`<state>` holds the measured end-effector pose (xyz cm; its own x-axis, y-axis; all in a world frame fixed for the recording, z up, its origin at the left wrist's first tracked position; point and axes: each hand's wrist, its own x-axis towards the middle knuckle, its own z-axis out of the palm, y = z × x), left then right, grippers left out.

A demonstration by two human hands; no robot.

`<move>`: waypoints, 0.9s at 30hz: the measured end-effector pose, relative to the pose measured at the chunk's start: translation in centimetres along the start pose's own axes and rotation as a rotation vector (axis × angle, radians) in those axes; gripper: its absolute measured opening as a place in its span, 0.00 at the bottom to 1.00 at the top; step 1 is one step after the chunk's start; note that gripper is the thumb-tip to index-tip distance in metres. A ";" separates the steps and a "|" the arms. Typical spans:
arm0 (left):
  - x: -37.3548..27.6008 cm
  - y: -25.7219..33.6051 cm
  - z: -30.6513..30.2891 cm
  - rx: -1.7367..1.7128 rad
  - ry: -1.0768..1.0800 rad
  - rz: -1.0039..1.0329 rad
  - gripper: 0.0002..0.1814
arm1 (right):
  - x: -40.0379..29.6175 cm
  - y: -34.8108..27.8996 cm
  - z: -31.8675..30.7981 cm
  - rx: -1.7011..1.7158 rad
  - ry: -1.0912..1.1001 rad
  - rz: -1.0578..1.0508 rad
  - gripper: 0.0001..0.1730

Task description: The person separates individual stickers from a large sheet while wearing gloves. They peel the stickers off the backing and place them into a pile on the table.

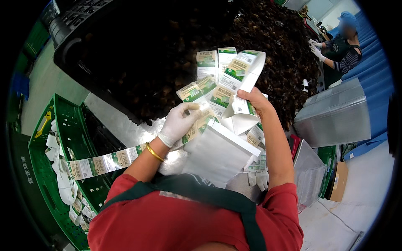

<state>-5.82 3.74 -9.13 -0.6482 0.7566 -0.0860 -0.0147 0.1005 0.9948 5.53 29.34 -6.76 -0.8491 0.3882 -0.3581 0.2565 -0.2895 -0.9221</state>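
Observation:
My left hand (pixel 180 124), in a white glove, pinches a long strip of printed green and tan labels (pixel 103 164) between thumb and fingers. The strip runs under my left wrist to a green crate. My bare right hand (pixel 259 102) grips a looped part of the label strip (pixel 243 72), its white backing curling outward. More label lengths (pixel 206 64) lie in folds on a heap of dark dried wood ear mushrooms (pixel 276 56). Close to my body stands a white translucent panel (pixel 216 150) with a white bar along its upper edge.
Left of me, the green plastic crate (pixel 70 131) holds loose label strips. A black crate (pixel 72 47) edges the heap. A white glove (pixel 259 180) lies near my apron. At right are a wrapped box (pixel 333 113) and a co-worker (pixel 342 50) with gloved hands at the heap.

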 end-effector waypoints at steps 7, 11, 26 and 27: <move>0.1 1.8 0.6 -0.043 -0.181 -0.079 0.18 | -0.6 1.5 2.9 -0.133 -0.048 0.016 0.45; 1.6 2.9 1.8 -0.172 -0.310 0.096 0.12 | -1.9 0.6 3.8 -0.091 -0.015 -0.141 0.45; 3.3 25.4 3.9 -0.233 -0.435 0.802 0.14 | -14.3 -21.4 5.4 -0.548 0.312 -0.797 0.22; 2.5 25.7 3.2 -0.148 -0.347 0.822 0.13 | -15.0 -21.9 4.9 -0.553 0.344 -0.782 0.21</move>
<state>-5.41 10.31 16.07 -0.2314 0.7079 0.6673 0.2385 -0.6237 0.7444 10.44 25.57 19.52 -0.7141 0.5509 0.4319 -0.0621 0.5647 -0.8230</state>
